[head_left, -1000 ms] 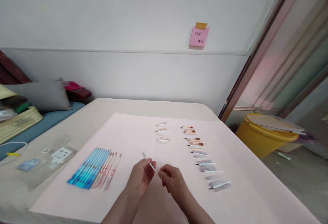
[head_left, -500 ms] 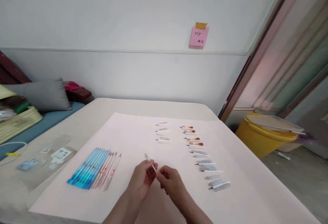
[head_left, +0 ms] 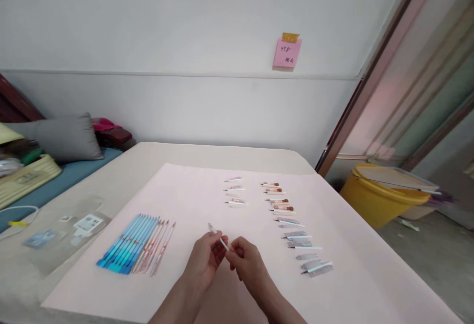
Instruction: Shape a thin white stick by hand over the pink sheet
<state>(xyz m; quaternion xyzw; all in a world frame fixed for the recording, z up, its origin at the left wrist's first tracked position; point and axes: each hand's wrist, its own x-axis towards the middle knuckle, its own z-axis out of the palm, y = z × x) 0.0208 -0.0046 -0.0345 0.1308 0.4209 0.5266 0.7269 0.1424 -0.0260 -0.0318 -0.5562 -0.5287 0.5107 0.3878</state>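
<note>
Both my hands meet above the near middle of a pale pink sheet (head_left: pixel 192 190) on the table. My left hand (head_left: pixel 205 259) pinches a thin white stick (head_left: pixel 218 236) near its middle, its small tip pointing up and left. My right hand (head_left: pixel 246 261) is closed on the stick's lower end. To the right lies a column of small brush heads and white sticks (head_left: pixel 292 225). A shorter column of small pieces (head_left: pixel 235 191) lies beyond my hands. A row of blue and pink pens (head_left: pixel 137 243) lies to the left.
Clear packets and cards (head_left: pixel 70 227) lie on the beige table left of the sheet. A grey pillow (head_left: pixel 70 139) and a cream basket (head_left: pixel 27 176) sit at far left. A yellow bucket (head_left: pixel 385 198) stands on the floor right. A pink note (head_left: pixel 287 52) is stuck on the wall.
My hands have drawn slightly closer together on the stick, and less of it shows between them. Everything on the sheet stays where it was.
</note>
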